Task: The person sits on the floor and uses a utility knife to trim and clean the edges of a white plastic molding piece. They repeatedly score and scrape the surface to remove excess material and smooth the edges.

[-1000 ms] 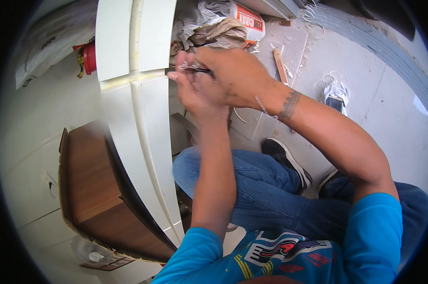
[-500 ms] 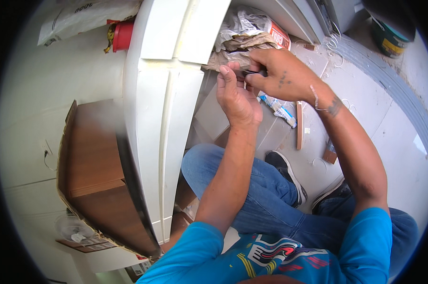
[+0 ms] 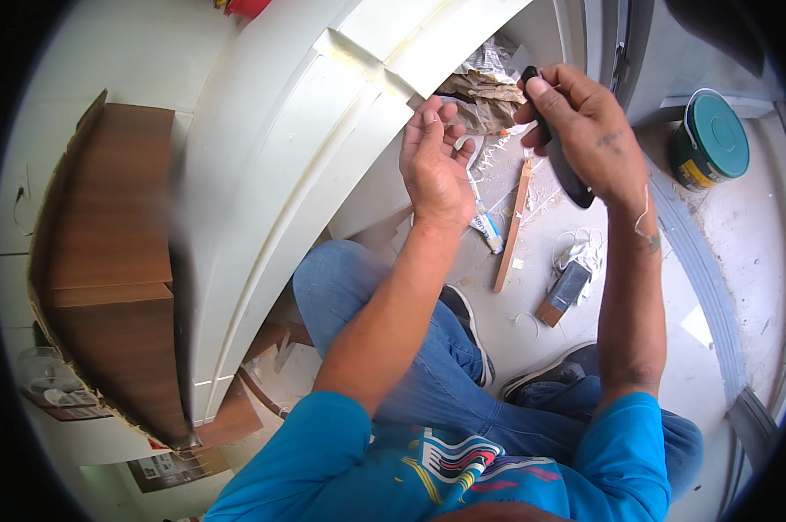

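Note:
My right hand [image 3: 597,135] is closed round a dark, elongated tool [image 3: 567,170] with a black handle; its exact kind does not show. One end sticks up past my thumb and the rounded other end hangs below my palm. My left hand [image 3: 438,174] is held up with loosely curled fingers apart and nothing visible in it. Its fingertips are beside the edge of a white grooved panel [image 3: 280,165], where yellowish residue marks a joint. Crumpled brown paper packaging [image 3: 480,100] lies beyond the hands.
On the tiled floor are a wooden strip [image 3: 513,226], a white-and-blue tube [image 3: 487,224], a sanding-type block [image 3: 565,291] and curled white scraps. A green lidded bucket [image 3: 715,139] stands at right, past a grey track [image 3: 697,235]. Brown boards [image 3: 115,209] stand at left.
My hands have come apart: the right has moved right with the dark tool, now plainly visible. The view has shifted, bringing more of the floor and the bucket in.

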Demonstrator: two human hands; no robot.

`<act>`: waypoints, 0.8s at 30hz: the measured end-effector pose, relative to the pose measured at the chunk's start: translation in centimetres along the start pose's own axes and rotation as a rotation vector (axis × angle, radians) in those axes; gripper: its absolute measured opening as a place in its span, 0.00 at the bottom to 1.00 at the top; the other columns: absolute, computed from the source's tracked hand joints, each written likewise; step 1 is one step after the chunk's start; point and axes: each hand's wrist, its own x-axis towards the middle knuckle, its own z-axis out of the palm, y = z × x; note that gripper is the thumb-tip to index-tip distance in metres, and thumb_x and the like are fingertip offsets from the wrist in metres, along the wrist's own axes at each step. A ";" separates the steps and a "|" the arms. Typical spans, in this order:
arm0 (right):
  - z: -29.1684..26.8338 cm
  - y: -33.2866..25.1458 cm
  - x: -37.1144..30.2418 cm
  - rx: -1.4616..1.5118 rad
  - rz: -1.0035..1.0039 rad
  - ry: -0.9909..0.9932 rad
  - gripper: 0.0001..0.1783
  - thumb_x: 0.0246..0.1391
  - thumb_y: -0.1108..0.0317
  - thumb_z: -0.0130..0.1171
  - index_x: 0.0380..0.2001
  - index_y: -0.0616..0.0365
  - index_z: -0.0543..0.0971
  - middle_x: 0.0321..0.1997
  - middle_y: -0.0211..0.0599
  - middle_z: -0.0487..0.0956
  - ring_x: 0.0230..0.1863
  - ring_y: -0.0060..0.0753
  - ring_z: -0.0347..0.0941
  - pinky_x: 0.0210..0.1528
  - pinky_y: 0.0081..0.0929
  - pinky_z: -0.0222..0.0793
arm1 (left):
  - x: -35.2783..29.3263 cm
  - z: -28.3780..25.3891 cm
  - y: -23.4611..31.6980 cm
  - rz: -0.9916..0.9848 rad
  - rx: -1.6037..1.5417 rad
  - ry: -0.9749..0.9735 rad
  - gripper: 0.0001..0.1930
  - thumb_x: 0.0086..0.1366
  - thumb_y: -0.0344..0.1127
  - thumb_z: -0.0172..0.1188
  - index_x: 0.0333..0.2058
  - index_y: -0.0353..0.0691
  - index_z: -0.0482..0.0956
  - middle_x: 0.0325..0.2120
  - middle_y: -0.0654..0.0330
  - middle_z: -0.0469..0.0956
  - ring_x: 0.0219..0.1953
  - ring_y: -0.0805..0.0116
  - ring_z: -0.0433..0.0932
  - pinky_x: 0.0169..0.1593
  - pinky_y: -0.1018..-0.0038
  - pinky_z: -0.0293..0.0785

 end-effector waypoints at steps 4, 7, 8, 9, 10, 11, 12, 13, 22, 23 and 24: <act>3.4 -1.7 -1.5 0.156 -0.040 -0.006 0.14 0.78 0.61 0.61 0.44 0.63 0.78 0.33 0.39 0.87 0.30 0.24 0.84 0.32 0.26 0.79 | -0.1 0.4 1.1 -0.075 -0.172 -0.017 0.22 0.82 0.51 0.61 0.66 0.48 0.75 0.55 0.67 0.78 0.53 0.70 0.76 0.60 0.65 0.73; 6.4 -1.3 -2.2 0.150 -0.040 0.050 0.15 0.77 0.60 0.62 0.43 0.63 0.78 0.33 0.38 0.87 0.31 0.25 0.85 0.34 0.26 0.78 | -0.1 -0.2 1.5 -0.129 -0.223 -0.063 0.21 0.84 0.49 0.57 0.66 0.44 0.75 0.56 0.63 0.80 0.57 0.67 0.78 0.63 0.63 0.76; 7.7 -0.9 -2.5 0.084 -0.154 0.116 0.17 0.75 0.57 0.64 0.43 0.64 0.78 0.31 0.40 0.87 0.30 0.29 0.84 0.35 0.30 0.78 | -0.1 -0.4 1.6 -0.154 -0.257 -0.094 0.20 0.85 0.48 0.55 0.66 0.43 0.75 0.56 0.61 0.81 0.59 0.65 0.79 0.64 0.62 0.77; 8.4 -0.7 -2.7 -0.006 -0.159 0.130 0.19 0.73 0.56 0.65 0.44 0.64 0.78 0.30 0.46 0.86 0.30 0.35 0.85 0.36 0.34 0.79 | -0.2 -0.6 1.9 -0.178 -0.287 -0.126 0.20 0.86 0.47 0.54 0.65 0.42 0.76 0.56 0.60 0.81 0.61 0.64 0.80 0.65 0.61 0.78; 8.9 -0.9 -3.0 -0.036 -0.133 0.127 0.19 0.72 0.55 0.65 0.44 0.64 0.78 0.30 0.49 0.86 0.30 0.38 0.85 0.36 0.35 0.79 | -0.2 -0.9 2.2 -0.192 -0.320 -0.146 0.18 0.84 0.44 0.56 0.65 0.42 0.76 0.55 0.60 0.81 0.59 0.65 0.81 0.64 0.62 0.79; 9.5 -1.2 -3.2 -0.065 -0.106 0.125 0.20 0.71 0.55 0.66 0.45 0.64 0.79 0.31 0.51 0.86 0.31 0.41 0.85 0.36 0.37 0.79 | -0.2 -1.3 2.4 -0.205 -0.352 -0.166 0.18 0.83 0.40 0.57 0.64 0.42 0.76 0.55 0.60 0.81 0.58 0.66 0.81 0.63 0.63 0.80; 10.0 -1.1 -3.3 -0.069 -0.086 0.144 0.19 0.71 0.55 0.66 0.45 0.64 0.79 0.31 0.53 0.86 0.31 0.46 0.86 0.36 0.39 0.79 | -0.4 -1.4 2.8 -0.221 -0.384 -0.187 0.17 0.82 0.37 0.59 0.64 0.42 0.76 0.54 0.60 0.81 0.57 0.66 0.82 0.62 0.64 0.81; 10.4 -1.0 -3.2 -0.077 -0.106 0.164 0.19 0.70 0.55 0.66 0.45 0.64 0.79 0.31 0.52 0.86 0.30 0.46 0.86 0.36 0.39 0.79 | -0.6 -1.4 3.2 -0.237 -0.417 -0.208 0.17 0.80 0.34 0.61 0.64 0.41 0.76 0.53 0.60 0.81 0.56 0.67 0.83 0.62 0.65 0.82; 12.8 -1.9 -2.5 -0.029 -0.134 0.238 0.17 0.69 0.57 0.68 0.41 0.63 0.78 0.27 0.44 0.84 0.24 0.41 0.82 0.32 0.38 0.77 | -0.6 -3.5 4.2 -0.284 -0.508 -0.478 0.20 0.85 0.38 0.53 0.66 0.33 0.74 0.57 0.56 0.81 0.57 0.67 0.83 0.61 0.67 0.83; 12.9 -2.0 -2.5 -0.031 -0.118 0.254 0.17 0.70 0.58 0.68 0.41 0.63 0.78 0.26 0.44 0.84 0.24 0.40 0.82 0.32 0.38 0.77 | -0.4 -3.7 3.9 -0.285 -0.525 -0.493 0.19 0.84 0.37 0.54 0.66 0.32 0.74 0.58 0.56 0.81 0.57 0.67 0.83 0.61 0.68 0.83; 13.3 -2.0 -2.5 -0.033 -0.104 0.266 0.16 0.70 0.58 0.67 0.41 0.62 0.78 0.26 0.43 0.84 0.23 0.40 0.82 0.31 0.38 0.77 | -0.3 -3.9 3.4 -0.177 -0.369 -0.438 0.18 0.84 0.36 0.56 0.65 0.32 0.75 0.58 0.56 0.81 0.56 0.67 0.83 0.60 0.68 0.83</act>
